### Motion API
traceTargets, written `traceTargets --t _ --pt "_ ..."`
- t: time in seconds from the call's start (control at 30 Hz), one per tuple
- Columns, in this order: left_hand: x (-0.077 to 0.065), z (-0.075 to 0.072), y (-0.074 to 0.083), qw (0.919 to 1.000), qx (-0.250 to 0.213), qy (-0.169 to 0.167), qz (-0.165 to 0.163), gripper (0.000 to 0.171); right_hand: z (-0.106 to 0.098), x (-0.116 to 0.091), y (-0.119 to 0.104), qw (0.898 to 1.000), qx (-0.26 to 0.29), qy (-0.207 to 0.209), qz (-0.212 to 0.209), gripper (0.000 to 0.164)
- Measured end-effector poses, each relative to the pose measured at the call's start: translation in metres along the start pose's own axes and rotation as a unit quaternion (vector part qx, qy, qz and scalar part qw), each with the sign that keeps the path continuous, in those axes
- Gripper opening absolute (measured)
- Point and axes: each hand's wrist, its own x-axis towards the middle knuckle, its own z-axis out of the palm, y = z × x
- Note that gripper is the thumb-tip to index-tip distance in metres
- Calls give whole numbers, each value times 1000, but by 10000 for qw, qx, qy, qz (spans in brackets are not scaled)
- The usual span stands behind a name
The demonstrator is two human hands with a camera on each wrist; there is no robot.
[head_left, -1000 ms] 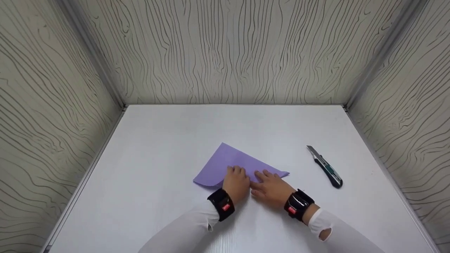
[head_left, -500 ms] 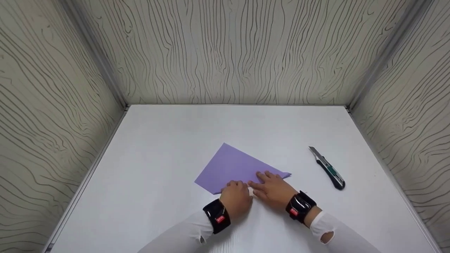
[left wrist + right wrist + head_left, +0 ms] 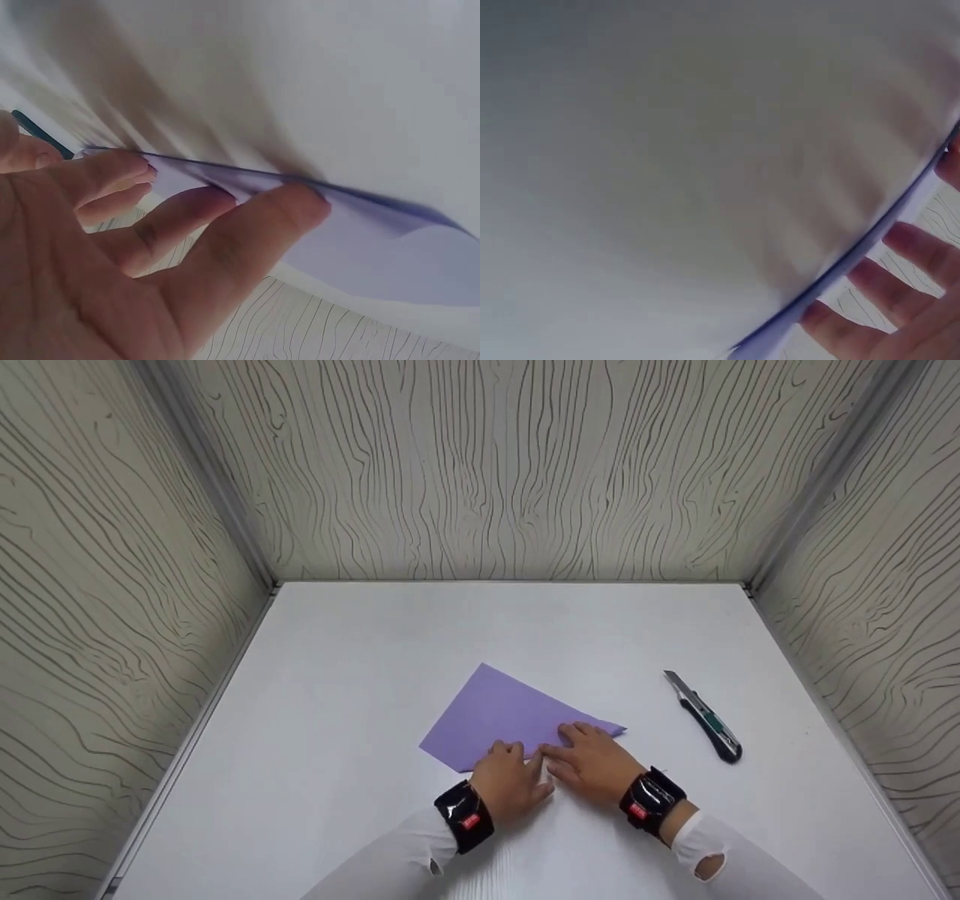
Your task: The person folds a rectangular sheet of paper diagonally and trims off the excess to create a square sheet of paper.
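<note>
A folded sheet of purple paper (image 3: 491,709) lies flat on the white table, its near edge running under both hands. My left hand (image 3: 511,786) touches that folded edge with its fingertips; in the left wrist view, the fingers (image 3: 255,225) are slightly bent and press along the crease. Close beside it, my right hand (image 3: 598,765) rests its spread fingers on the right part of the paper. From the right wrist, the fingertips (image 3: 829,322) show lined up along the folded edge (image 3: 840,266). The hands nearly meet at the middle of the crease.
A utility knife (image 3: 705,718) with its blade out lies to the right of the paper, blade pointing away. The white table (image 3: 337,645) is bounded by wood-patterned panels (image 3: 480,472) at the back and both sides.
The left hand has come down toward the near edge, and the lifted lower left part of the paper now lies flat. The right hand has shifted only slightly, still on the paper.
</note>
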Motion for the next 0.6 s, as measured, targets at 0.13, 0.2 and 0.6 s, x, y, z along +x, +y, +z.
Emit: traceTargets --t 0.13,0.2,0.6 --pt "3 0 0 10000 61 -46 50 66 -4 -9 -1 9982 -466 368 -22 38" --pt "3 -3 1 10000 74 -38 49 66 -6 -13 0 9967 -663 472 -33 35" --pt "3 -6 0 9997 189 -91 98 66 0 -21 10 9974 -565 372 -229 40"
